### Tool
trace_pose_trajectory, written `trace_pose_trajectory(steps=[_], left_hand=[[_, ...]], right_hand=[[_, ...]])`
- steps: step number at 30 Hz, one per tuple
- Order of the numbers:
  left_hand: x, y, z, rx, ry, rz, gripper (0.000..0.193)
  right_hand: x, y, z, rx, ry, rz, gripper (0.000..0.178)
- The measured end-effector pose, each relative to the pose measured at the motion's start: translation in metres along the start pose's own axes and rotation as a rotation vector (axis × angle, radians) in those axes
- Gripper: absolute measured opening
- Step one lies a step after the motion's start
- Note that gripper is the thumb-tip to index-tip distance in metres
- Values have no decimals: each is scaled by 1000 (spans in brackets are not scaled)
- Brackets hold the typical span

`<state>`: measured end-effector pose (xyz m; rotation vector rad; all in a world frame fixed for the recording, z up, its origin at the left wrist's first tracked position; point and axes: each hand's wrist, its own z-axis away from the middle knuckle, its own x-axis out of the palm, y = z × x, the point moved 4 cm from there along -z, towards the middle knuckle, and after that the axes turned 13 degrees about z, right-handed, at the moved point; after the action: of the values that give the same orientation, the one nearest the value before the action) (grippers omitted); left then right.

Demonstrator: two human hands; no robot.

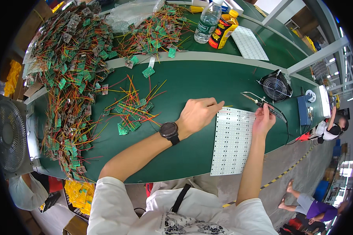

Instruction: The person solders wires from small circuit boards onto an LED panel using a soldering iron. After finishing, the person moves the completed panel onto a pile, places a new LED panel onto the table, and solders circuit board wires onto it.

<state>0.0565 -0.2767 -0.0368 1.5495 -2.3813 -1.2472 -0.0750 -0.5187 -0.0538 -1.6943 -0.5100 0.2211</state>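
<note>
My left hand (198, 115), with a black watch on its wrist, is closed at the upper left corner of a white LED board (232, 145). A short yellow wire (228, 105) sticks out from its fingertips; whatever else lies in the fingers is hidden. My right hand (263, 120) grips a soldering iron (276, 112) above the board's upper right corner. A thin curved metal tube (249, 94) runs along the iron toward its tip. The board lies flat on the green table, with rows of small dots and holes on its face.
Left of my left hand lies a small pile of green circuit boards (134, 113) with red and yellow wires. A far bigger heap (72, 58) covers the table's left side. A black fan (275, 86) and a blue box (303, 109) stand right. Bottles (208, 23) stand on the back ledge.
</note>
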Motion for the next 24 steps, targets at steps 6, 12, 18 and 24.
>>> trace_pose_trajectory(steps=[6,12,18,24], left_hand=[[6,-8,5,-14,-151,-22,8],[5,-7,8,-81,-169,-19,7],[12,-2,14,98,-174,-167,8],[20,5,15,159,-280,-395,16]], right_hand=[[8,-16,0,-54,-1,12,9],[24,5,21,105,-202,-71,9],[7,8,14,41,-154,50,11],[6,-7,15,-23,-116,126,12]])
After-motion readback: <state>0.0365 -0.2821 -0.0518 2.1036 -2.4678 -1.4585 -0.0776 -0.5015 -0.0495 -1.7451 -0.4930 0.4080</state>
